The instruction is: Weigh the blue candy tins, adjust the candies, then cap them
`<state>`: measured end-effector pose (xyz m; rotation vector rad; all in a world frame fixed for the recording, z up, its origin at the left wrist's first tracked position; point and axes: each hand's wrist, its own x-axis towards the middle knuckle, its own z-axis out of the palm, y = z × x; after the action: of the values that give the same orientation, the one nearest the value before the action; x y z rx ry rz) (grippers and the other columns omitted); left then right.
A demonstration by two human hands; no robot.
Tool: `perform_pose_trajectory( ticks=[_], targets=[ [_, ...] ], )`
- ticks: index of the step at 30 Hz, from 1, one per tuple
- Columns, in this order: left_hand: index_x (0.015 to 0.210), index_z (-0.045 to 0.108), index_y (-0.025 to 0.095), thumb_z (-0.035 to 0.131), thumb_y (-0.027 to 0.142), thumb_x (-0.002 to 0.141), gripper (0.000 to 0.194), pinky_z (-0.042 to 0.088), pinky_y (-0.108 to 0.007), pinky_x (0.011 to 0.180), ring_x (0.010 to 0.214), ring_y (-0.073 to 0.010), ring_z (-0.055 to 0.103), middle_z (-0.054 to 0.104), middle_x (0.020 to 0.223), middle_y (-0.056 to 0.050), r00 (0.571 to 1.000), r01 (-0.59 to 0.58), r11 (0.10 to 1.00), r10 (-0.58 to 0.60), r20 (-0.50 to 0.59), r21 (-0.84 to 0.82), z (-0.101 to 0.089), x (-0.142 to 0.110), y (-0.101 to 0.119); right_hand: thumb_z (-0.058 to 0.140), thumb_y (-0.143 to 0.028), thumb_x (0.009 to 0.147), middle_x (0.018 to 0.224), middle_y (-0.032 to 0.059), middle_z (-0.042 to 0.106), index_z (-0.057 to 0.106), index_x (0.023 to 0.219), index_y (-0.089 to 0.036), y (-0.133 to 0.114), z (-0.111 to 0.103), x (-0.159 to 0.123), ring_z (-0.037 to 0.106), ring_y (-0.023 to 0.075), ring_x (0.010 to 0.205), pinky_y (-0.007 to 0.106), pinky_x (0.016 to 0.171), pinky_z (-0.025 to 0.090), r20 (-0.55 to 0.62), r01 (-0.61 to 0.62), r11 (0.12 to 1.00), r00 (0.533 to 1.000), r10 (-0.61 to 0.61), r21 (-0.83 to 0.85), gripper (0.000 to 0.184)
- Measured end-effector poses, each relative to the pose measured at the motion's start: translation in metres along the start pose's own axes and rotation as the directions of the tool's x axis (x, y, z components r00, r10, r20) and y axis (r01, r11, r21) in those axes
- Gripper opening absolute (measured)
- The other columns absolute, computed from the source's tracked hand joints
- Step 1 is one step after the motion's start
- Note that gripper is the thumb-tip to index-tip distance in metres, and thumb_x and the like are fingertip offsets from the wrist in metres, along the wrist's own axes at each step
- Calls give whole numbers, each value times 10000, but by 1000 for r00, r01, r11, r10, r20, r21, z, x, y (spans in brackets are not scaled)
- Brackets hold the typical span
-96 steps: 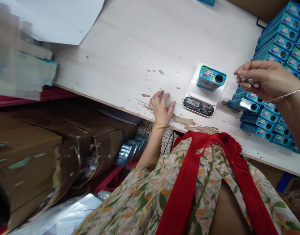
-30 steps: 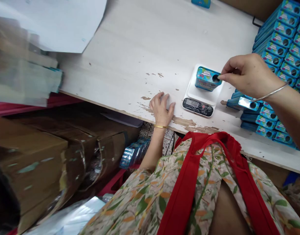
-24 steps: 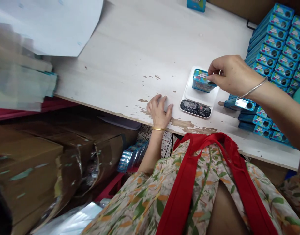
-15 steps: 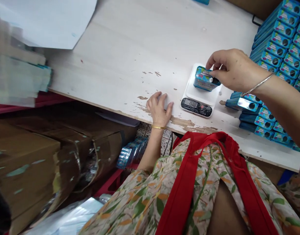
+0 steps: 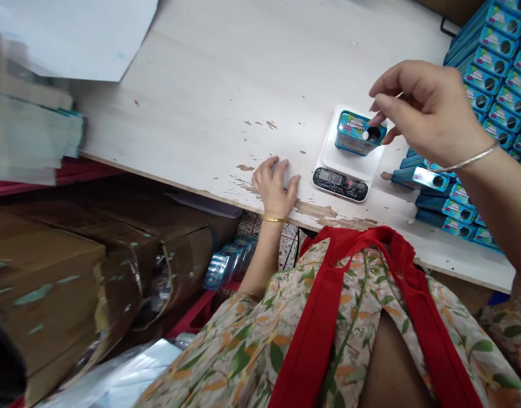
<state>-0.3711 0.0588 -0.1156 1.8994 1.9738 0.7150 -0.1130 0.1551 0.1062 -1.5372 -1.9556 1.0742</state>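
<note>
A small blue tin labelled "Caramelo" (image 5: pixel 354 126) stands on the white plate of a digital kitchen scale (image 5: pixel 328 153), a small white piece showing by the round dark opening in its top. My right hand (image 5: pixel 430 107) hovers at the tin's right end with curled fingers apart, holding nothing that I can see; its lower fingertips overlap the tin's corner, and I cannot tell whether they touch. To the left of the scale, my left hand (image 5: pixel 276 184) rests on the tabletop near the front edge, fingers spread. Digits on the scale's display (image 5: pixel 329 177) are blurred.
Many similar blue tins (image 5: pixel 494 73) stand in rows along the right side, with a smaller group (image 5: pixel 430 178) nearer the scale. White paper (image 5: pixel 82 39) covers the table's back left. Cardboard boxes (image 5: pixel 39 294) and wrapped blue packs (image 5: pixel 226 263) sit below the front edge.
My right hand has let go of the tin and shifted right, its fingers loosening. The tin stays on the scale, and my left hand keeps its place on the table.
</note>
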Motion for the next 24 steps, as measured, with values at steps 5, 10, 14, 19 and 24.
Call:
perform_pose_trajectory(
  ticks=[5, 10, 14, 19, 24],
  targets=[
    [1252, 625, 150, 420, 654, 940, 627, 342, -534, 1108, 1279, -333, 479, 549, 1341, -144, 1000, -9, 1000, 9, 9, 0, -3, 0, -1, 553, -356, 951, 934, 46, 686, 680, 979, -350, -2, -11, -74, 677, 242, 777, 419, 701, 555, -177, -72, 997, 982, 67, -19, 130],
    [1354, 520, 181, 367, 604, 967, 594, 349, -506, 1150, 1347, -283, 447, 494, 1376, -153, 993, -106, 988, 100, -56, -116, -20, 5, 24, 516, -281, 959, 954, 117, 730, 689, 1097, -242, 49, 26, -180, 703, 278, 855, 415, 780, 545, -181, -269, 948, 954, 238, -171, 225],
    [1418, 471, 211, 342, 633, 962, 634, 245, -547, 1207, 1466, -308, 314, 397, 1498, -127, 972, -234, 965, 235, -10, -115, -32, 21, 66, 373, -314, 997, 1223, 187, 681, 555, 1409, -189, 107, 66, -236, 696, 343, 1014, 448, 808, 538, -203, -514, 759, 857, 474, -399, 467],
    [1414, 498, 274, 502, 667, 911, 638, 176, -579, 1224, 1531, -331, 175, 360, 1565, -75, 926, -345, 938, 347, 149, -37, -29, 47, 110, 269, -307, 1032, 1023, 197, 713, 418, 1537, -124, 142, 85, -255, 697, 329, 765, 397, 606, 473, -207, -500, 599, 847, 490, -626, 558],
    [1362, 529, 286, 502, 674, 917, 591, 106, -578, 1245, 1528, -326, 198, 372, 1566, -47, 859, -495, 869, 492, 145, -15, -30, 55, 131, 351, -254, 1019, 992, 151, 704, 485, 1501, -161, 166, 92, -269, 668, 257, 759, 340, 605, 453, -226, -380, 626, 922, 314, -681, 509]
  ],
)
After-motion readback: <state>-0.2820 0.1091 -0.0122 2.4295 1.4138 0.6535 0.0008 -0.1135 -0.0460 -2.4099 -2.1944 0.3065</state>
